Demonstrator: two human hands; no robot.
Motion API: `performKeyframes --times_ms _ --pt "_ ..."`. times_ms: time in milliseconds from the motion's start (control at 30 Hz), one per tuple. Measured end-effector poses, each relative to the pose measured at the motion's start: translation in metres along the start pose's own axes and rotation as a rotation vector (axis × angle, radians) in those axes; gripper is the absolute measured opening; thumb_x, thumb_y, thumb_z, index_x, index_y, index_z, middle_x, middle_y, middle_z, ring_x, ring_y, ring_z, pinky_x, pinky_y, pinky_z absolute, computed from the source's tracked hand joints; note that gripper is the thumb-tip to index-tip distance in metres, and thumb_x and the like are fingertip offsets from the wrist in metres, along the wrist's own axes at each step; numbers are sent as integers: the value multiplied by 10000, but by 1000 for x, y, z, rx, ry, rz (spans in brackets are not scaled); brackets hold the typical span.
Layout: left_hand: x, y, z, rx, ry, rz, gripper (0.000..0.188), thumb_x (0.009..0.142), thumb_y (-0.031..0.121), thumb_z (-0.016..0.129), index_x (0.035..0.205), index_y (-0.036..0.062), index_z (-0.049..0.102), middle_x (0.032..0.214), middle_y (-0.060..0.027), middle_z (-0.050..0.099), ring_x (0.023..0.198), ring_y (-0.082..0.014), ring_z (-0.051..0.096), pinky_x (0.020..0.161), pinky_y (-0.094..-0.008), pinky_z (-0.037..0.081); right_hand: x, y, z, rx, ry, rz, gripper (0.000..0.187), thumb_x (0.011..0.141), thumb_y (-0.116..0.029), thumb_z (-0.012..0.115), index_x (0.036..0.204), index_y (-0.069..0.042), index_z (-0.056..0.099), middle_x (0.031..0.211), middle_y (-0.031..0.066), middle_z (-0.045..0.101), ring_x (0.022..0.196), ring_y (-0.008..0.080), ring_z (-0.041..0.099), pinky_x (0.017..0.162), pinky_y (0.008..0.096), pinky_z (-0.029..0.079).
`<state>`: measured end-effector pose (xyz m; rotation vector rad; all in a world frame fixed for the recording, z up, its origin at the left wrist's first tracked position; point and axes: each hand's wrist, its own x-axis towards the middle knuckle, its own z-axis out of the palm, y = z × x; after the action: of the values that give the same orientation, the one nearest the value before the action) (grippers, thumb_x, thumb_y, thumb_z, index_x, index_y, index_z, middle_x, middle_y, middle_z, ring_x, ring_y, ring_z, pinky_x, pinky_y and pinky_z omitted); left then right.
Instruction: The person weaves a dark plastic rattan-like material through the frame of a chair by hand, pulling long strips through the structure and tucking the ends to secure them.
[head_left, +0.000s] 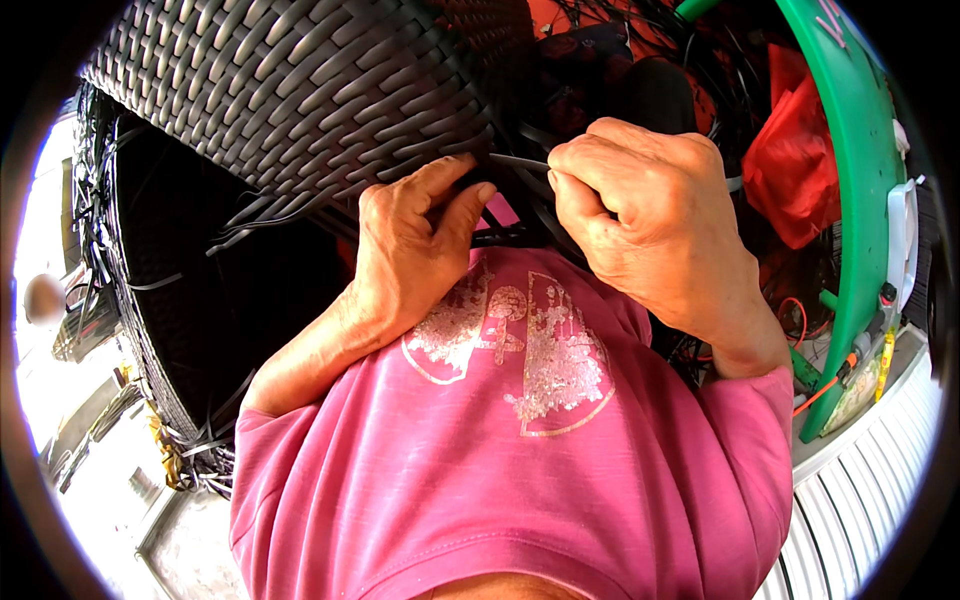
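A woven panel [300,85] of dark grey flat plastic strips slants across the upper left. At its lower right edge is my left hand [405,235], closed round the rim, with index finger and thumb bent toward each other. A thin dark strip [520,161] runs from that edge to my right hand [650,215]. My right fist grips the strip, which stretches nearly straight between both hands. Loose strip ends [240,228] stick out of the panel's lower left side. The remaining fingers of my left hand are hidden.
A large round black woven piece [140,330] with frayed strips stands at the left. On the right are a green curved plastic frame [860,200], a red plastic bag [798,160] and an orange cord [815,395]. Tangled dark strips [715,50] lie beyond my right hand.
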<state>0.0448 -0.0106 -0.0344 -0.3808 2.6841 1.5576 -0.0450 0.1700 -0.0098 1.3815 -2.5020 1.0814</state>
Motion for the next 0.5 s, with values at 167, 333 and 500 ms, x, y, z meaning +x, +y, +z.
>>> performKeyframes --times_ms 167,333,500 --pt "-3 -2 0 -25 -9 -30 239 879 44 664 1088 -63 622 641 -136 637 560 -94 594 513 -256 459 4 -8 2 5 -53 -6 121 719 60 631 687 -15 542 620 96 550 529 266 571 464 345 439" --pt "-5 -4 -1 -105 -22 -24 263 888 51 657 1117 -72 613 674 -122 660 602 -110 640 532 -252 486 3 -13 0 -99 -7 42 153 712 60 625 679 -32 508 600 87 509 513 264 556 455 349 436" --pt "-6 -8 -1 -110 -25 49 267 897 45 645 1137 -67 605 688 -111 666 590 -111 631 530 -243 485 -4 -24 12 -181 -29 62 173 715 47 639 697 -50 497 624 80 498 501 264 545 452 352 444"
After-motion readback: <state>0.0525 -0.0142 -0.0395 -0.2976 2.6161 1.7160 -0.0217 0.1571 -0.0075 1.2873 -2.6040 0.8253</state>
